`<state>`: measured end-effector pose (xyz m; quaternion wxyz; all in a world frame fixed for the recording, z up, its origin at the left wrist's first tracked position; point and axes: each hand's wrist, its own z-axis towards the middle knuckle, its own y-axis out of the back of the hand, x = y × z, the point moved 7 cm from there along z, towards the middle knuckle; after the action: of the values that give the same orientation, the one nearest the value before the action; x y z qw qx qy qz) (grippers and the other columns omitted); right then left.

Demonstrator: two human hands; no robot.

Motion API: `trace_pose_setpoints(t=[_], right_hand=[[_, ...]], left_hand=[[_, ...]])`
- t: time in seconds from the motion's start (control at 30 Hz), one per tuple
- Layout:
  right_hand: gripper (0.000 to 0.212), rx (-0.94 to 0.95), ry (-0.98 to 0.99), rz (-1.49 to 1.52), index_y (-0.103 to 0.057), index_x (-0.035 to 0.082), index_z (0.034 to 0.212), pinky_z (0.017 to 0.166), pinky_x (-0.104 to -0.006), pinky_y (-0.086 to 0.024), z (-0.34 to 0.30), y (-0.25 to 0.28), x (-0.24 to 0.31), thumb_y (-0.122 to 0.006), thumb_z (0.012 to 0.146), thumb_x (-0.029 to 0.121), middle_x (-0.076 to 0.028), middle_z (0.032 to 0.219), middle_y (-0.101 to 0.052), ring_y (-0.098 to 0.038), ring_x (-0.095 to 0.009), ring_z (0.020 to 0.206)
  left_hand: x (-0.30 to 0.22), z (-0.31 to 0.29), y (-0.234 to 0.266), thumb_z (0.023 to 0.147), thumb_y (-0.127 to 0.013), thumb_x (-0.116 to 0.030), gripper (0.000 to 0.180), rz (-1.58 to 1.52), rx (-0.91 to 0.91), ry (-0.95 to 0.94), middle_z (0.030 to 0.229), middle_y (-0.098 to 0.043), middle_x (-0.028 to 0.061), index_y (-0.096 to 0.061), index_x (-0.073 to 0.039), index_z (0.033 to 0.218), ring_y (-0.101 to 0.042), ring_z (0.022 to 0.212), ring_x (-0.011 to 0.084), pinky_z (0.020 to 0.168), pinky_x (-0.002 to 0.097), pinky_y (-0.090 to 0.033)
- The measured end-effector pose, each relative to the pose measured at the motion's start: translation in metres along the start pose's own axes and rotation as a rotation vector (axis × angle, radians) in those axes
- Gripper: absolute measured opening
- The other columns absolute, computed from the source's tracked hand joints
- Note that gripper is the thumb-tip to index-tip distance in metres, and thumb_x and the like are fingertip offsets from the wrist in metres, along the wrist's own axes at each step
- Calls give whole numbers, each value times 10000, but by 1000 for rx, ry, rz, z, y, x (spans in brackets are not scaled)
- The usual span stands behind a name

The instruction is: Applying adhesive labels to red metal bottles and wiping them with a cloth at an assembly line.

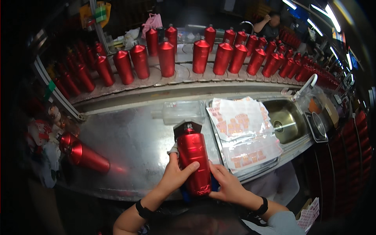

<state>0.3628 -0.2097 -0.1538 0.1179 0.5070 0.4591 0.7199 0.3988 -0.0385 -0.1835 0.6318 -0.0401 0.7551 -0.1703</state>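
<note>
A shiny red bottle [194,156] lies in front of me at the near edge of the metal table, its capless-looking dark neck pointing away. My left hand [177,175] grips its left side, the thumb laid across the top. Against the lower right side rests my right hand [228,185], with fingers and thumb curled at the bottle near its base. A dark angular support [194,128] shows behind the bottle's neck. Some grey cloth [172,149] is by the left fingers. Another red bottle [87,153] lies on its side at the left.
Beyond the metal table [129,129], a conveyor [182,74] carries several upright red bottles. A clear rectangular container [183,112] lies at the table's back. On the right are printed sheets [243,125], a sink [288,124] and a white faucet [307,86]. Far back sits a person [271,28].
</note>
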Motion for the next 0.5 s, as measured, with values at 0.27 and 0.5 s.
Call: trace_pose_setpoints(t=[0.27, 0.5], right_hand=[[567, 79, 8, 62, -613, 48, 1262, 718, -338, -519, 59, 50, -18, -774, 802, 338, -160, 1080, -660, -649, -280, 856], [577, -410, -4, 52, -598, 7, 1243, 785, -378, -516, 212, 67, -55, -755, 789, 326, -179, 1057, -671, -650, -301, 922]], left_hand=[[3, -4, 25, 878, -720, -121, 886, -32, 28, 19, 1406, -416, 169, -103, -40, 1508, -466, 1295, 239, 1081, 391, -402], [17, -14, 80, 868, -738, -143, 929, -34, 58, 19, 1430, -384, 174, -80, -53, 1518, -433, 1322, 244, 1106, 401, -371]])
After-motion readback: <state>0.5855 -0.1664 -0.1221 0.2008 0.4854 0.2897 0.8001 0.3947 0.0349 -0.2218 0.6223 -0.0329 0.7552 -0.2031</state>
